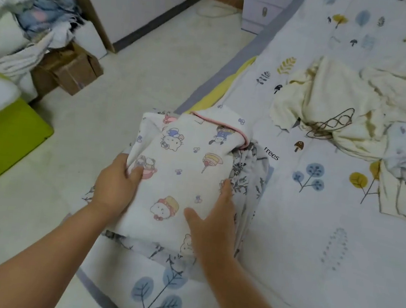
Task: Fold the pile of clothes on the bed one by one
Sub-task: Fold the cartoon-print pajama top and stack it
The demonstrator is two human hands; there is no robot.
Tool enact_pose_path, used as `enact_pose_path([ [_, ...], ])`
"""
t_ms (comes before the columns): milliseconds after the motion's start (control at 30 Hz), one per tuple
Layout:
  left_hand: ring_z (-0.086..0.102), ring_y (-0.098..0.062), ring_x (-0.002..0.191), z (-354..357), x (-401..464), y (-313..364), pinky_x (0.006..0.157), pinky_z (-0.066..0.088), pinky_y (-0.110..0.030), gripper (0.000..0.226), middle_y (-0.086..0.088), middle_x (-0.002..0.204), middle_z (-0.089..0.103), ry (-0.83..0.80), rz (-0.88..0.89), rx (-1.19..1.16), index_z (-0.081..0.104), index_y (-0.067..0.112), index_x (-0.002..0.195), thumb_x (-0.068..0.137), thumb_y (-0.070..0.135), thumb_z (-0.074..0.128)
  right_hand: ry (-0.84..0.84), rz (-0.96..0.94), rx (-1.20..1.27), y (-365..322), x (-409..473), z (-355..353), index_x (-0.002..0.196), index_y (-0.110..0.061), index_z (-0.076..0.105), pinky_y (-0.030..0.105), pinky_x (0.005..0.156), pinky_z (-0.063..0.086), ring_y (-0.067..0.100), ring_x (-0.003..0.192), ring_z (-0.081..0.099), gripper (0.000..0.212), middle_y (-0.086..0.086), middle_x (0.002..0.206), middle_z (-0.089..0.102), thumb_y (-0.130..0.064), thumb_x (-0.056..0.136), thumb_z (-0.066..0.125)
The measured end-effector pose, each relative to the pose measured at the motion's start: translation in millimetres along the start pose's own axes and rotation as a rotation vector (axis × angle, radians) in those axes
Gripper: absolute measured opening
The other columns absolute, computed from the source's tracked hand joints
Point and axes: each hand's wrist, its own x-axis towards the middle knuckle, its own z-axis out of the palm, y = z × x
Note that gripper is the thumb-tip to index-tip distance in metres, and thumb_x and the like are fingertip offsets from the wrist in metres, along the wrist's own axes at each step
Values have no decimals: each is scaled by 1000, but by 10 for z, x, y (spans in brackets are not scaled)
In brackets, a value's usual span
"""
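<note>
At the centre of the frame a folded cartoon-print garment sits on a folded grey floral piece at the near edge of the bed. The left hand grips the garment's left edge, fingers curled under the cloth with the thumb on top. The right hand lies flat on its right side, fingers straight and pressing. This looks like the finishing of one item: squaring it and setting it on the folded stack. At the right of the frame the unfolded pile, cream cloth with a wire hanger on it, is still to do. The next move probably calls for letting go, reaching right, and freeing one piece clear of the hanger.
</note>
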Motion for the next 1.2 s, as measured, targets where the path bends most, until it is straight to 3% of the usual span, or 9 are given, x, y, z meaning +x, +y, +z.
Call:
enact_pose_path([
  [67, 47, -37, 118, 16, -47, 13, 91, 38, -41, 51, -15, 120, 54, 149, 103, 177, 41, 7, 134, 88, 21, 58, -16, 56, -172, 30, -50, -20, 148, -24, -9, 32, 110, 21, 21, 134, 23, 94, 6, 147, 21, -38, 86, 59],
  [133, 33, -39, 132, 46, -62, 51, 105, 26, -51, 61, -23, 144, 35, 220, 320, 284, 35, 4, 140, 87, 23, 58, 100, 66, -287, 23, -46, -20, 148, -22, -13, 38, 114, 14, 24, 138, 12, 91, 8, 151, 11, -44, 87, 52],
  [267, 12, -33, 143, 202, 55, 89, 113, 6, -53, 63, -14, 155, 15, 4, 637, 501, 26, 16, 147, 90, 44, 28, 312, -300, -552, -95, 89, 106, 150, -18, 1, 48, 112, 2, 31, 144, 2, 84, 16, 156, 3, -48, 86, 44],
  [400, -22, -14, 139, 445, 176, -182, 112, -17, -38, 68, -3, 157, -11, -176, 537, 582, -7, 31, 144, 81, 59, -6, 73, -383, -867, 163, 292, 198, 143, -17, -20, 52, 106, -24, 28, 133, -36, 81, 12, 153, -24, -59, 91, 27],
  [700, -15, -21, 144, 541, 281, -238, 115, -13, -39, 65, -3, 156, -18, -313, 463, 556, -23, 32, 137, 82, 61, -6, -35, -315, -824, 242, 430, 252, 147, -16, -16, 45, 107, -22, 23, 125, -46, 80, 6, 140, -41, -59, 92, 23],
  [867, 3, -25, 145, 245, 137, 20, 117, 9, -40, 60, -9, 158, -6, -384, 472, 535, 9, 20, 150, 98, 42, 27, -193, -336, -835, 87, 360, -50, 150, -19, -6, 47, 115, -4, 27, 141, -24, 72, 10, 154, -24, -55, 95, 25],
  [1000, 38, -26, 130, -65, -33, 354, 101, 34, -32, 46, -15, 145, 36, -375, 592, 517, 52, 8, 124, 90, 36, 39, -316, -347, -767, -83, 241, -456, 147, -16, 20, 42, 116, 11, 29, 144, 9, 59, 10, 156, 13, -46, 98, 30],
  [1100, 51, -24, 114, -190, -137, 671, 93, 41, -30, 40, -6, 127, 51, -463, 598, 516, 59, 12, 117, 90, 35, 40, -335, -347, -796, -189, 137, -795, 129, -12, 45, 38, 105, 31, 26, 123, 41, 44, 10, 132, 48, -41, 98, 33],
  [1200, 51, -18, 116, -177, -215, 985, 95, 41, -30, 35, 2, 127, 50, -574, 624, 598, 54, 18, 124, 93, 27, 43, -351, -322, -843, -231, 24, -1191, 114, -9, 51, 37, 89, 39, 26, 98, 51, 34, 14, 112, 58, -33, 99, 33],
])
